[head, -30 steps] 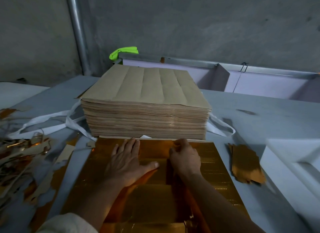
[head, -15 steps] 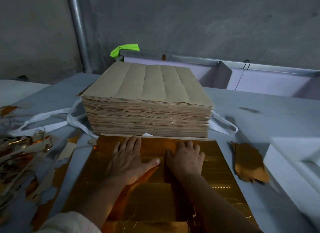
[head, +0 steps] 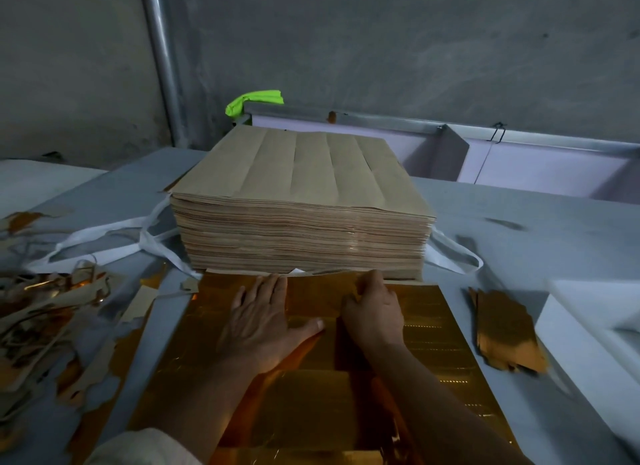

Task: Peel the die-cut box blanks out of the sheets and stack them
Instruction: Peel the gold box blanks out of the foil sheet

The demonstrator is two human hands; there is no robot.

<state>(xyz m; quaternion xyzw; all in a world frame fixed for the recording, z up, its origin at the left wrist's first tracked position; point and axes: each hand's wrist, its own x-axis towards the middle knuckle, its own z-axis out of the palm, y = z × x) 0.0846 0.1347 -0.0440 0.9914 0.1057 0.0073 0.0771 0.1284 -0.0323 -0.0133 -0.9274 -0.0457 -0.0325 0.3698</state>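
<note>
A shiny gold die-cut sheet [head: 433, 326] lies flat on the grey table [head: 519, 243] in front of me. My left hand [head: 263, 319] presses flat on the sheet, fingers straight and thumb spread. My right hand [head: 372, 308] is at the sheet's far edge, its fingers curled and pinching a strip of the gold sheet that lifts slightly there. Just beyond stands a tall stack of brown sheets [head: 304, 201], backs up. A small pile of gold blanks [head: 505, 333] lies to the right.
Gold and brown waste trimmings [head: 45, 319] are heaped at the left. White straps [head: 104, 236] trail from under the tall stack. A white block [head: 595, 326] sits at the right edge. A lilac trough with a metal rim [head: 519, 159] and a green rag [head: 254, 99] stand behind.
My right hand went from lying flat on the sheet to reaching its far edge, curling its fingers and pinching the gold strip there. My left hand stayed pressed flat.
</note>
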